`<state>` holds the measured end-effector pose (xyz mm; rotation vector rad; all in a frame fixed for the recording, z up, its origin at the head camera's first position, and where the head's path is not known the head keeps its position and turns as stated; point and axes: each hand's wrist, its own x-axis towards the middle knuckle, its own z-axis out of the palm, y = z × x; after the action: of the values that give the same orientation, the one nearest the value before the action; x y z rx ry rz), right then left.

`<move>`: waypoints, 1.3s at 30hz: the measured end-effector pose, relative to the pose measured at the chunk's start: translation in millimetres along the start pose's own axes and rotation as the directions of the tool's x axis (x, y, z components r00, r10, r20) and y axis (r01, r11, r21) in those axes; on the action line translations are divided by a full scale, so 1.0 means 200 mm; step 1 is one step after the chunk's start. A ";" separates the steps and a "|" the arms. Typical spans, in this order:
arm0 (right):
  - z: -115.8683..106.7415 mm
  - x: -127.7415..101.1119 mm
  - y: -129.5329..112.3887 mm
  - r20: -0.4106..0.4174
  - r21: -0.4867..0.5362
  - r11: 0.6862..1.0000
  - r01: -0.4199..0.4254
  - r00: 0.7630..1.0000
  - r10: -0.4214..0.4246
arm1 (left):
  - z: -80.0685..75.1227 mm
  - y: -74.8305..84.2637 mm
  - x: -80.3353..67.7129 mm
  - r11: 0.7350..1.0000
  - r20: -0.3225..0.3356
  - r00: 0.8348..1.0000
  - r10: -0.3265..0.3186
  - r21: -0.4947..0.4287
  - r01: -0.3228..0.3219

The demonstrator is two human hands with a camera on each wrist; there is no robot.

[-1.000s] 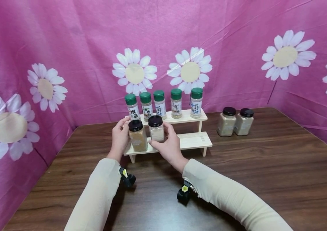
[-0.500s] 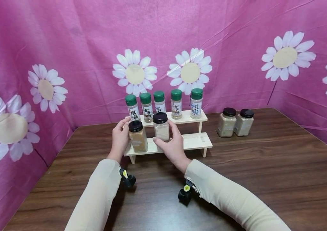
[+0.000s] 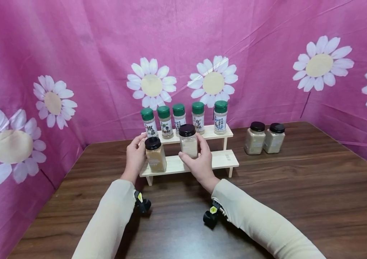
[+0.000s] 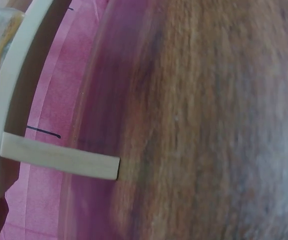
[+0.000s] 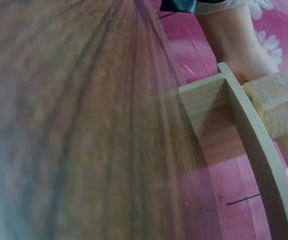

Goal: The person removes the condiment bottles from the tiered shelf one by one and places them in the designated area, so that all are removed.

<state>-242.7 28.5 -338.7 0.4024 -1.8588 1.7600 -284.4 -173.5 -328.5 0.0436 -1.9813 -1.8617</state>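
Observation:
My right hand [image 3: 199, 163] grips a square clear jar [image 3: 189, 144] with a black lid and pale powder, thumb in front and fingers round its right side. That jar is upright over the middle of the lower shelf of a two-step wooden rack [image 3: 217, 160]. At the rack's left end my left hand [image 3: 135, 156] lies beside a black-lidded jar of tan powder [image 3: 156, 158], fingertips at the upper shelf's edge. This jar hides part of the left hand, so I cannot tell what its thumb does. In the left wrist view a shelf leg [image 4: 64, 157] shows.
Several green-capped spice bottles [image 3: 220, 120] line the upper shelf. Two more black-lidded jars [image 3: 254, 140] stand side by side on the brown wooden table [image 3: 284, 201], right of the rack. A pink cloth [image 3: 254, 43] with white flowers hangs behind.
The right hand has moved the pale-powder jar to the right, away from the tan jar. My left hand has stayed at the rack's left end.

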 end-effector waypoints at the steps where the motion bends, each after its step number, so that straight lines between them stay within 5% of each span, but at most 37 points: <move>1: 0.00 0.00 0.00 -0.002 0.002 1.000 0.014 1.000 -0.014 | 0.00 0.00 0.00 1.000 -0.002 1.000 -0.002 -0.003 0.002; 17: -0.12 0.03 -0.01 -0.038 0.061 0.997 0.047 0.998 -0.045 | -0.01 -0.01 -0.01 1.000 -0.015 1.000 0.011 0.009 -0.011; 39: -0.43 0.09 -0.01 -0.176 0.076 0.997 0.023 0.984 -0.010 | -0.01 0.01 0.00 0.999 0.009 1.000 0.026 0.043 -0.026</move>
<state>-241.0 115.8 -327.9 0.2811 -1.6649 1.7994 -282.4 -175.0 -326.5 0.0229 -2.0180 -1.8061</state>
